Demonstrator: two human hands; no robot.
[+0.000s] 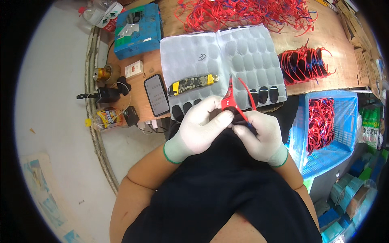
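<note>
A pair of red sunglasses [229,102] with a dark lens is held up between my two white-gloved hands, close to my body. My left hand [200,127] pinches one side between thumb and fingers. At the other side, my right hand [261,135] grips near a blue-tipped lower edge, its thumb close to the left one. Both red temple arms point away from me. Just beyond lies a white sheet [190,48] with rows of rounded pockets. Dark lenses [263,94] show along its near edge. A yellow-and-camouflage handled tool [193,85] rests on it.
Left on the table are a phone [156,95], a small white box [134,69] and a blue case [137,30]. Red frames pile up [247,14] at the back; assembled glasses [304,65] stand in a row at right. A blue basket [324,162] holds more glasses.
</note>
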